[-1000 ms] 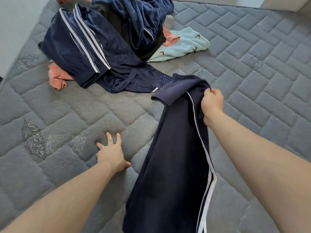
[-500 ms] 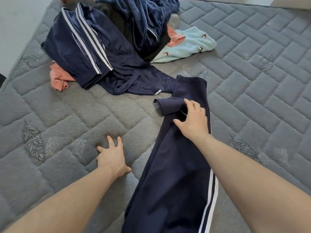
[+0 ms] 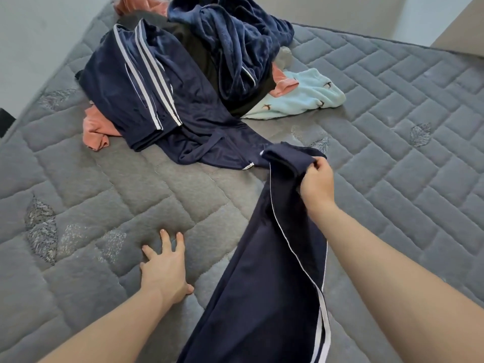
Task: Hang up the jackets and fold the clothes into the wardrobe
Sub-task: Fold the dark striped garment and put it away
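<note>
Right hand point(image 3: 317, 184) in the middle right of the frame, fingers curled, pinching the top end of dark blue pants point(image 3: 262, 279). Pants with a thin white line down the side, running from the hand down to the bottom middle of the frame, lying over the grey mattress point(image 3: 392, 166). Top end folded over just left of the fingers.

Left hand point(image 3: 165, 273) in the lower left, flat on the mattress, fingers spread, holding nothing. Beside the pants, not touching them.

Pile of clothes in the upper middle of the frame. Dark blue jacket point(image 3: 146, 100) with white stripes on the left of the pile, one part reaching down toward the top end of the pants. Fuzzy blue robe point(image 3: 235, 43) at the top of the pile. Light blue cloth point(image 3: 309, 100) with small dark shapes on the right of the pile. Pink cloth point(image 3: 97, 134) peeking out at the left under the jacket.
</note>
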Action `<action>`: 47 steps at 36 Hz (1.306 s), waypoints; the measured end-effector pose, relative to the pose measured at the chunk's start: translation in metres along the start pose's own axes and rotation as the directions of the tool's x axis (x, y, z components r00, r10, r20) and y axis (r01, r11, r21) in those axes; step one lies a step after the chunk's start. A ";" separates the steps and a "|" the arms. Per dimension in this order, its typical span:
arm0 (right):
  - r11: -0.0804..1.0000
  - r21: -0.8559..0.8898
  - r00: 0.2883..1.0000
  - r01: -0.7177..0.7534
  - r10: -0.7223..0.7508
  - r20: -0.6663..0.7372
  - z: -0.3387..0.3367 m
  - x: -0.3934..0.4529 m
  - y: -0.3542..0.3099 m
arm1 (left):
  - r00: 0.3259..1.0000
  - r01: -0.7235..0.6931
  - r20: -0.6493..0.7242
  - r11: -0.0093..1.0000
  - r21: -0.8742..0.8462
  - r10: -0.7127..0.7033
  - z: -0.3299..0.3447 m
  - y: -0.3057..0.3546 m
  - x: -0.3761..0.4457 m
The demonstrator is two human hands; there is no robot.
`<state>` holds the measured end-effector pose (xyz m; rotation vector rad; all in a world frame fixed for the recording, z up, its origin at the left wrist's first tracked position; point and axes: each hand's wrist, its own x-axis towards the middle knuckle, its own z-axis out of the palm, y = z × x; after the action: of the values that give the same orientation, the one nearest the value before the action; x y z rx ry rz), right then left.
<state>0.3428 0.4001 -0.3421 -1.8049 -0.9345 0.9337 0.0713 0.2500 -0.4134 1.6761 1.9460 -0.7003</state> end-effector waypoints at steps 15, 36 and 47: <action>0.864 -0.480 0.966 -0.151 0.232 0.114 -0.031 -0.028 0.055 | 1.000 0.007 0.006 1.000 -0.017 -0.007 0.002 0.001 0.001; 0.878 -0.469 0.996 -0.094 0.083 -0.044 -0.045 -0.056 0.088 | 1.000 0.000 0.028 1.000 -0.019 0.001 0.000 0.001 0.000; 0.818 -0.118 0.806 -0.562 0.510 -0.301 -0.118 -0.039 0.126 | 1.000 0.005 0.011 1.000 -0.005 -0.005 0.005 0.001 0.004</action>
<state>0.4567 0.2826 -0.4092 -2.3713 -0.3503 0.9302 0.0715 0.2492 -0.4199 1.6615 1.9432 -0.7051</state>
